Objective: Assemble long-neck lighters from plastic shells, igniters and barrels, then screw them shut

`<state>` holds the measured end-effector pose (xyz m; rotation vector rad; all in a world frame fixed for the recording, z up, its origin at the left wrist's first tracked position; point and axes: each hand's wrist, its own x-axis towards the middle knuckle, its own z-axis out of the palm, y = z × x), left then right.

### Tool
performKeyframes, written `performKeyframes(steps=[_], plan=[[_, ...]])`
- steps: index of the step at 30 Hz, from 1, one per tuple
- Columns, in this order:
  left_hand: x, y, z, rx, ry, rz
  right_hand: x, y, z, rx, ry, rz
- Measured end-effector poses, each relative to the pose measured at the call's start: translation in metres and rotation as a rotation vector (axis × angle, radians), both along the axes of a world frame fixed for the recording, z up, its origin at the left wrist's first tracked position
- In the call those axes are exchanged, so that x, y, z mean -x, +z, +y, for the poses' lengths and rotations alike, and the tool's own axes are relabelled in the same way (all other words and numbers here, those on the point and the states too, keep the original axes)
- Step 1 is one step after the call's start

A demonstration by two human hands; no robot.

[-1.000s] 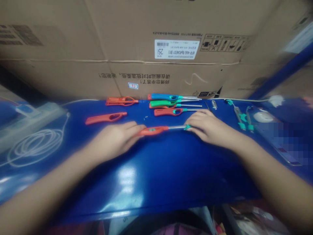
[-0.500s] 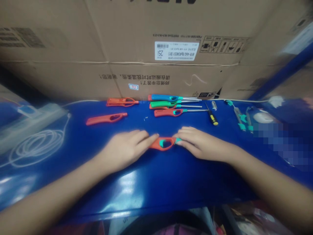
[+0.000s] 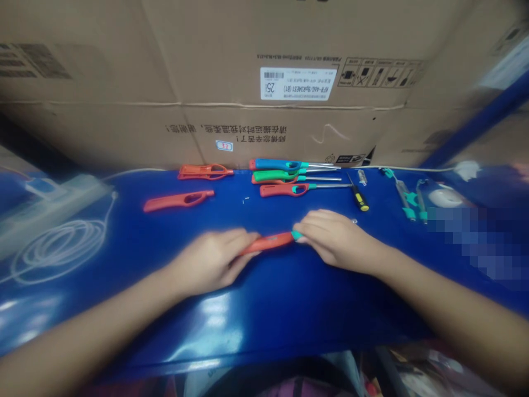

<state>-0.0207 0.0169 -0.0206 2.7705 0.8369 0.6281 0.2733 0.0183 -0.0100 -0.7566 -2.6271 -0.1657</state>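
Between my two hands is a red gas lighter [image 3: 275, 241] with a teal collar at its right end, held just over the blue table [image 3: 264, 314]. My left hand [image 3: 217, 256] is closed around the lighter's handle end. My right hand [image 3: 330, 240] grips the teal collar end; its metal tube is hidden by the fingers. The lighter is turned edge-on, so its trigger opening does not show. Beyond my hands lie a red lighter with a metal tube [image 3: 285, 190], a green one [image 3: 275, 175] and a blue one [image 3: 273, 164].
Red handle shells [image 3: 179, 200] and orange ones [image 3: 202, 171] lie at the left. A yellow-black screwdriver [image 3: 360, 199] lies right of the lighters, with teal-ended lighter inner parts [image 3: 403, 196] farther right. A coiled white cable [image 3: 61, 248] is at far left; a cardboard box [image 3: 144, 71] stands behind.
The held lighter has rolled from showing its trigger opening to showing its narrow edge. My left hand has shifted slightly left and down with it.
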Motion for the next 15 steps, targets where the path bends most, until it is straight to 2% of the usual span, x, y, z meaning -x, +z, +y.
performKeyframes(steps=[1,3,11,13,15], plan=[[0.000,0.000,0.000,-0.014,0.001,0.009,0.001,-0.002,0.000,0.008,0.002,0.012],[-0.001,0.002,-0.001,0.061,0.001,-0.015,0.003,-0.005,-0.001,0.010,0.019,0.040],[-0.010,0.008,0.000,0.675,0.132,-0.126,0.005,-0.005,-0.004,-0.017,0.058,0.042],[-0.009,0.007,0.001,0.727,0.142,-0.112,0.006,-0.005,-0.004,-0.009,0.048,0.008],[-0.008,0.006,0.003,0.637,0.126,-0.073,0.007,-0.004,-0.004,0.020,0.017,-0.028]])
